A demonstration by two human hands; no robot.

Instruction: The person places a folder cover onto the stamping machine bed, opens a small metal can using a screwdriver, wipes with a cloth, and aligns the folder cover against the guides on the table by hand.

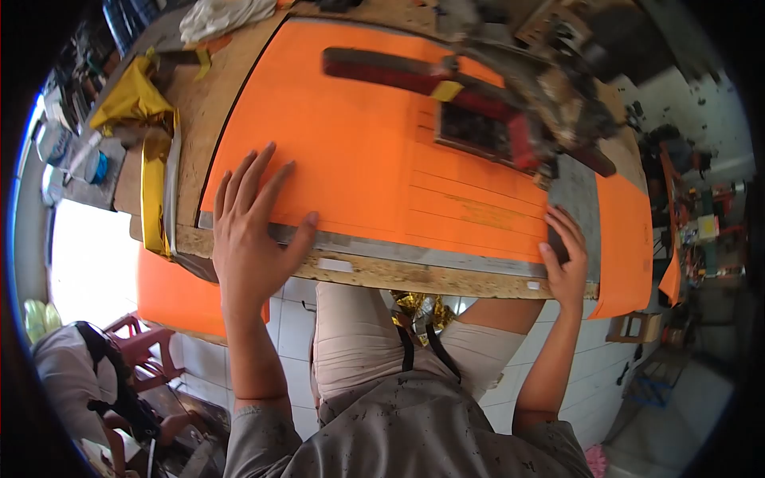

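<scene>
An orange sheet (319,119) of paper or card, with printed lines on its right half, lies flat on a grey board (478,261). My left hand (253,231) rests open on the sheet's near left corner, fingers spread and pointing away from me. At the near right corner is my right hand (567,259), its fingers extended along the sheet's edge and the thumb apart from them. Over the far right part of the sheet stands a dark red metal device (478,103) with a long arm and a rectangular frame, slightly blurred.
The wooden table (446,280) has worn edges. Yellow foil (155,151) hangs at its left, and a white cloth (227,17) lies at the back. More orange sheets (625,247) hang at the right. Below left are a red stool (147,346) and another person (80,382).
</scene>
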